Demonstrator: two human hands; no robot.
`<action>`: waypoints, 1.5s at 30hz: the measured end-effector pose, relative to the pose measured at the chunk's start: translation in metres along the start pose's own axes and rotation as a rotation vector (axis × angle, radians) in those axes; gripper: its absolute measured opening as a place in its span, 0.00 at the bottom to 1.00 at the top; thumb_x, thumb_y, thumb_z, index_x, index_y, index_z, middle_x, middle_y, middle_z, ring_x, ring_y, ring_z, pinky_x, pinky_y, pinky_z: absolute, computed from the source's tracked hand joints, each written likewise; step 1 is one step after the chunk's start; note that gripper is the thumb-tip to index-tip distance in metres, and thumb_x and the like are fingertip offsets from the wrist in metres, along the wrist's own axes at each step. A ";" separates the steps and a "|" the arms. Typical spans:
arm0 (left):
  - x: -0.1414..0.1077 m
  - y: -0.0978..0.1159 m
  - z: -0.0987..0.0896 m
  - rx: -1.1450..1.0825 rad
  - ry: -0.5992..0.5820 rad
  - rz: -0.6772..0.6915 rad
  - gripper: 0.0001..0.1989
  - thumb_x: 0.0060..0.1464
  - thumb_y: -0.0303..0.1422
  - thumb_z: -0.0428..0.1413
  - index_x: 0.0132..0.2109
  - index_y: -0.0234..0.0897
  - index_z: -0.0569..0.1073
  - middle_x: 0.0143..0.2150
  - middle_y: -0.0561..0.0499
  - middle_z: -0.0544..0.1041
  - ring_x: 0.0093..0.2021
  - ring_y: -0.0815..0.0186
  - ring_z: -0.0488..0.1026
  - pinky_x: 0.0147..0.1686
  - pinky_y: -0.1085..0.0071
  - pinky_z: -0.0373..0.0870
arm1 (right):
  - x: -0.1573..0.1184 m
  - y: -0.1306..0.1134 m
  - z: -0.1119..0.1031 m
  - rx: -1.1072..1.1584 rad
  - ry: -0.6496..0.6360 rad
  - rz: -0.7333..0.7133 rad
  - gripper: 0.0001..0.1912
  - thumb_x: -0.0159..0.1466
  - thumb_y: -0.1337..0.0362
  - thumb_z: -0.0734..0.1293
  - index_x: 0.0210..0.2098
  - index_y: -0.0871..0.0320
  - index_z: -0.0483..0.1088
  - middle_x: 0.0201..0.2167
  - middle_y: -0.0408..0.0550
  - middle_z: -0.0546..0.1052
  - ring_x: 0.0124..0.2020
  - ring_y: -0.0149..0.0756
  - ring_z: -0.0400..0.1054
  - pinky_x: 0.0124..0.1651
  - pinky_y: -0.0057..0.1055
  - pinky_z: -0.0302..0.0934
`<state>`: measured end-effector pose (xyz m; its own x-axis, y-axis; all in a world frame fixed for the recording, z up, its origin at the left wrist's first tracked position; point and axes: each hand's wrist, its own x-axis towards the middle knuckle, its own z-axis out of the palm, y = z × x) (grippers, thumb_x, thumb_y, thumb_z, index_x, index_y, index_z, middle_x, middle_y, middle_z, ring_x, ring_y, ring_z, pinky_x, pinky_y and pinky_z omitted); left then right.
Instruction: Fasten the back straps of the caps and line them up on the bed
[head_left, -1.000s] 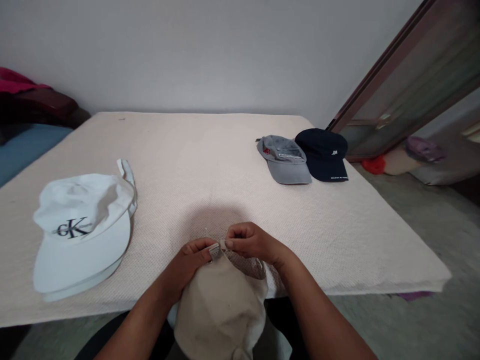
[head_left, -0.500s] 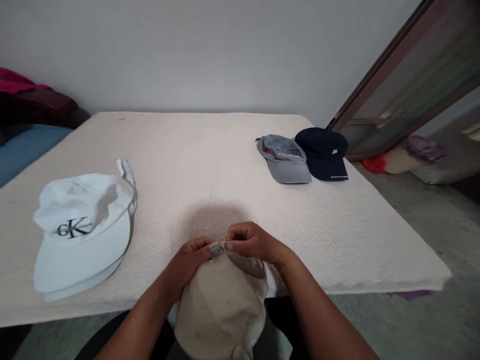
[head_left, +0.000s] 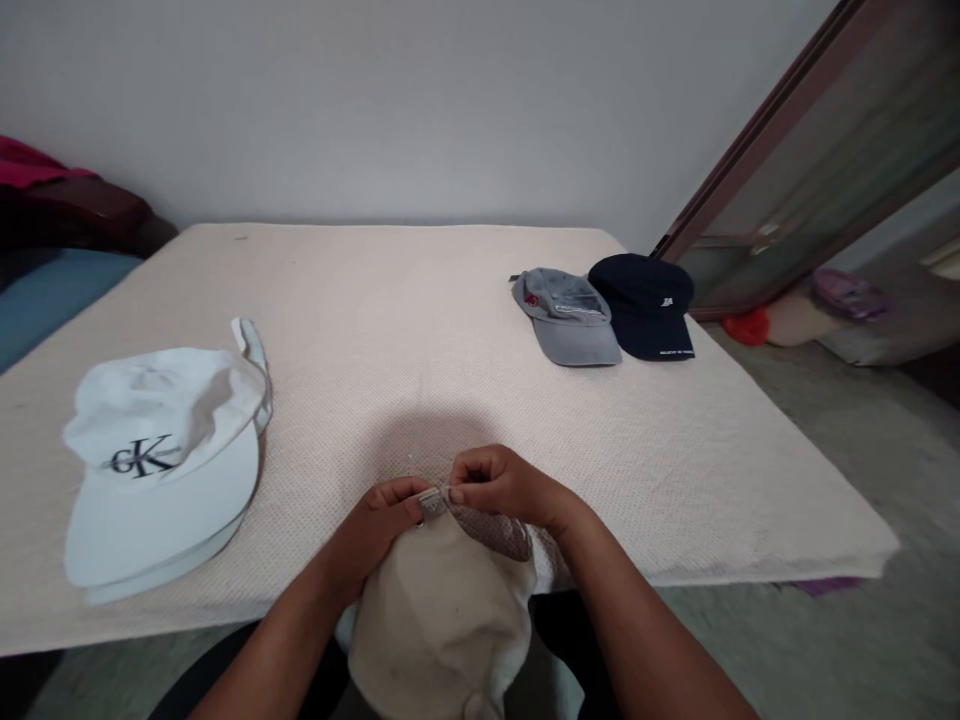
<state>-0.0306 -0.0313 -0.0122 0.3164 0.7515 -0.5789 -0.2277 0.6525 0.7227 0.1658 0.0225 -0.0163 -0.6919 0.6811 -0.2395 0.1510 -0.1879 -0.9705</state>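
Note:
A beige cap [head_left: 442, 610] hangs at the table's front edge, its rear opening and strap turned up toward the far side. My left hand [head_left: 386, 520] pinches the strap by its metal buckle [head_left: 431, 503]. Close beside it, my right hand [head_left: 499, 485] has thumb and finger closed on the strap's end. Only a small bit of strap shows between the two hands. The cap's brim is not visible.
On the cloth-covered table [head_left: 360, 310], a white cap [head_left: 172, 470] with black letters lies at left. A grey cap [head_left: 574, 320] touches a navy cap [head_left: 649, 310] at the back right. A wall stands behind.

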 end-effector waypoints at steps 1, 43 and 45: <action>0.000 0.000 0.000 0.003 -0.004 0.001 0.09 0.47 0.36 0.62 0.35 0.35 0.77 0.25 0.53 0.75 0.23 0.74 0.67 0.25 0.78 0.61 | 0.000 0.000 0.000 -0.006 0.008 0.003 0.08 0.57 0.62 0.67 0.26 0.60 0.67 0.18 0.37 0.62 0.20 0.23 0.52 0.23 0.23 0.48; -0.002 -0.003 0.003 -0.036 -0.023 0.023 0.09 0.44 0.36 0.65 0.34 0.38 0.77 0.27 0.54 0.76 0.24 0.73 0.69 0.27 0.77 0.62 | -0.004 -0.002 0.006 0.204 -0.021 0.028 0.14 0.57 0.55 0.69 0.26 0.61 0.66 0.17 0.35 0.60 0.17 0.21 0.48 0.18 0.21 0.43; -0.002 -0.003 0.003 -0.038 -0.018 0.017 0.10 0.44 0.36 0.65 0.34 0.38 0.77 0.26 0.54 0.76 0.24 0.73 0.69 0.27 0.77 0.62 | -0.004 -0.001 0.006 0.157 -0.002 0.013 0.14 0.57 0.55 0.68 0.26 0.60 0.66 0.17 0.35 0.60 0.17 0.21 0.48 0.19 0.21 0.43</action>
<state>-0.0278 -0.0347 -0.0120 0.3289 0.7610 -0.5592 -0.2677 0.6430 0.7175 0.1643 0.0159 -0.0139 -0.6917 0.6768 -0.2519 0.0477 -0.3052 -0.9511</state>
